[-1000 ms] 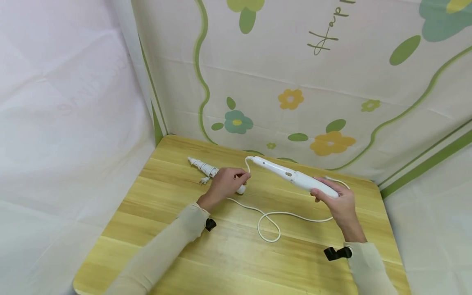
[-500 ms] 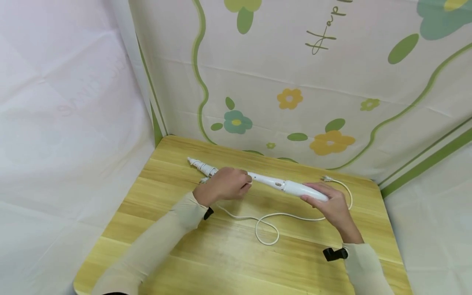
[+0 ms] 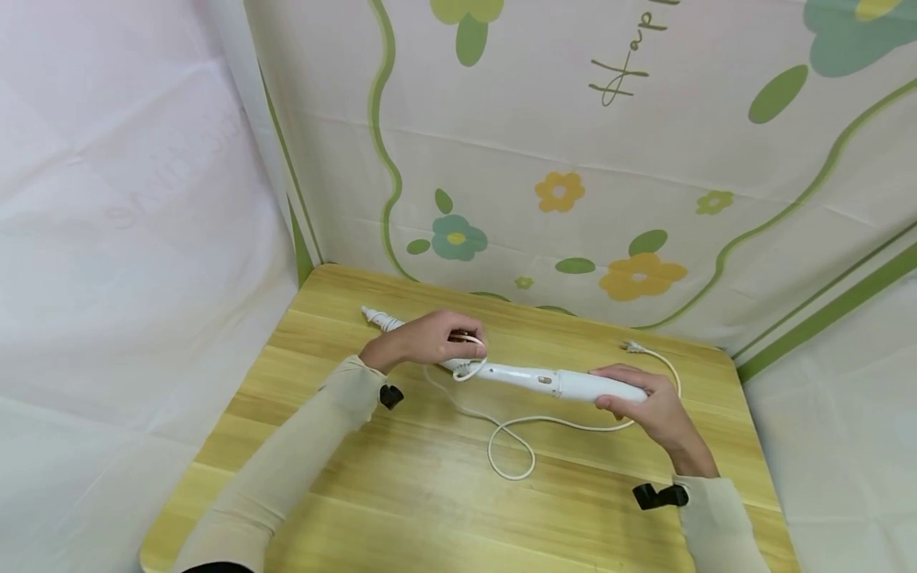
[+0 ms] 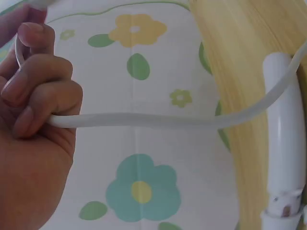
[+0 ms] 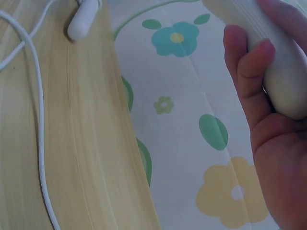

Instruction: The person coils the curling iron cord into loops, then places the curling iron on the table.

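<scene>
My right hand [image 3: 659, 406] grips the thick end of a white hair iron [image 3: 519, 377], held above the table at a slight slant. At its narrow end my left hand [image 3: 433, 338] holds the white power cord [image 4: 144, 120]. In the left wrist view the cord runs out from under curled fingers. A small bend of cord lies close to the iron's narrow end. Behind the left hand lies a second white hair iron [image 3: 382, 320] with cord wound round it, partly hidden. Its rounded end [image 5: 84, 21] shows in the right wrist view.
Loose cord [image 3: 512, 477] loops across the wooden table [image 3: 401, 493], and the plug [image 3: 634, 347] lies at the back right. A flower-printed cloth [image 3: 494, 183] hangs behind the table; a white cloth [image 3: 129, 318] hangs at the left.
The hair iron has come down and its narrow end has swung closer to me. My left hand has shifted slightly left and up, with a bend of cord now by the handle.
</scene>
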A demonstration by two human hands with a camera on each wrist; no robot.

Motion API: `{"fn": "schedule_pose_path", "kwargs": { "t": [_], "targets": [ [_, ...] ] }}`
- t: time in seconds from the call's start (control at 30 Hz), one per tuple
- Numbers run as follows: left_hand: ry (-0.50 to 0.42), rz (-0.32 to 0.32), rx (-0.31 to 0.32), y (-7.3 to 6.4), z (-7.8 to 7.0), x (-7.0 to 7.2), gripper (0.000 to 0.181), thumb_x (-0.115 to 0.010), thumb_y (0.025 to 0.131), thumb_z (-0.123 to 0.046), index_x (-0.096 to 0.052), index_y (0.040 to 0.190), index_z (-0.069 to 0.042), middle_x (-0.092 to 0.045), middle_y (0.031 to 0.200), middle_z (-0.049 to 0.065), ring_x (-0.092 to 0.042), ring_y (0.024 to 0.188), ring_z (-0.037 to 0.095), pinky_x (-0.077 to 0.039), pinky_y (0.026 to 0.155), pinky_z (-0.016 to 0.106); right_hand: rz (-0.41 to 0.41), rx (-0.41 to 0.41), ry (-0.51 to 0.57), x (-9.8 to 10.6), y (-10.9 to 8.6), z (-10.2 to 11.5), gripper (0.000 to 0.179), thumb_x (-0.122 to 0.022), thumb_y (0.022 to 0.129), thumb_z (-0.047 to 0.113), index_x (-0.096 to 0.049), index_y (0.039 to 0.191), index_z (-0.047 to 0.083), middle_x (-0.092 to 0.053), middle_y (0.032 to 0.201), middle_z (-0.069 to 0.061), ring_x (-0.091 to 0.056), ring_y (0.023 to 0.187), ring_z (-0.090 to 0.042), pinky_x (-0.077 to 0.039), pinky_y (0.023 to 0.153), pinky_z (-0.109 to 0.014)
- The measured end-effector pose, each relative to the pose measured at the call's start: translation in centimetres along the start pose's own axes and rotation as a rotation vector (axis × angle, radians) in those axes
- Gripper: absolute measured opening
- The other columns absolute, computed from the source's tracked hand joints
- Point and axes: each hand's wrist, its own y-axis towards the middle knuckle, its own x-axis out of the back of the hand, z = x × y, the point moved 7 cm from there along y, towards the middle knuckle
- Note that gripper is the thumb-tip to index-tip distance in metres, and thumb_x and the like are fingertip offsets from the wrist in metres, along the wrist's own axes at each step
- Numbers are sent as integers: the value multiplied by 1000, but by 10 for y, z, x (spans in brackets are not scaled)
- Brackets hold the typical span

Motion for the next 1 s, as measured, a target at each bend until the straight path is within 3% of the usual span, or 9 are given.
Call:
{"fn": "schedule_pose_path", "kwargs": {
  "t": [0.13, 0.23, 0.37, 0.47, 0.63, 0.7, 0.8, 0.9, 1.0],
  "targets": [
    [-172, -35, -50, 2, 4, -3, 4, -67, 109, -9, -67, 107, -5, -69, 99, 21, -62, 84, 20, -56, 81, 31, 22, 2, 52, -5, 0, 3, 38, -78, 87, -20, -75, 124, -11, -78, 122, 7, -67, 77, -7, -57, 54, -26],
    [-248, -82, -81, 3, 8, -4, 4, -64, 109, -4, -67, 106, -3, -65, 97, 25, -58, 80, 22, -52, 74, 32, 18, 3, 91, -6, 0, 4, 37, -76, 89, -21, -75, 125, -10, -79, 120, 8, -70, 77, -6, -56, 55, -25],
    [-336, -186, -90, 2, 20, -6, 8, -62, 109, -2, -68, 105, 1, -65, 94, 10, -53, 76, 13, -47, 69, 26, 4, 31, 145, -5, 2, 6, 36, -72, 92, -20, -76, 126, -7, -80, 114, 6, -75, 76, -7, -54, 54, -24],
    [-417, -277, -42, 2, 30, -12, 12, -59, 111, -2, -67, 105, 5, -64, 92, -2, -52, 70, 7, -45, 64, 22, -18, 86, 222, -3, 4, 10, 35, -69, 95, -21, -76, 127, -8, -81, 113, 2, -75, 75, -9, -54, 55, -23],
    [-504, -382, 44, 6, 37, -27, 16, -52, 114, -3, -62, 110, 9, -64, 84, -2, -44, 56, 9, -35, 50, 23, -112, 110, 330, 2, 6, 11, 34, -67, 97, -20, -78, 126, -5, -83, 111, -2, -77, 75, -11, -55, 56, -20],
    [-478, -416, 74, 7, 36, -32, 19, -51, 116, -7, -64, 112, 6, -66, 86, 1, -46, 57, 14, -36, 49, 24, -153, 97, 337, 3, 7, 10, 33, -67, 97, -20, -77, 126, -7, -83, 109, -3, -78, 75, -12, -56, 56, -21],
    [-369, -457, 128, 8, 31, -38, 26, -51, 118, -19, -71, 116, -2, -69, 90, 6, -53, 62, 19, -40, 49, 24, -212, 72, 316, 6, 7, 8, 31, -67, 98, -19, -74, 127, -12, -83, 108, -2, -78, 75, -12, -58, 58, -21],
    [-185, -486, 153, 6, 21, -40, 30, -51, 118, -25, -75, 125, -8, -72, 95, 12, -59, 65, 19, -45, 51, 24, -268, 55, 295, 10, 6, 5, 30, -68, 97, -19, -71, 127, -17, -83, 109, -2, -78, 75, -12, -59, 59, -22],
    [45, -506, 147, 4, 9, -42, 30, -49, 119, -25, -73, 129, -9, -75, 94, 8, -60, 63, 13, -47, 54, 24, -302, 50, 267, 13, 7, 2, 30, -69, 97, -18, -69, 128, -20, -81, 112, -2, -79, 76, -11, -60, 59, -22]
  ]
}}
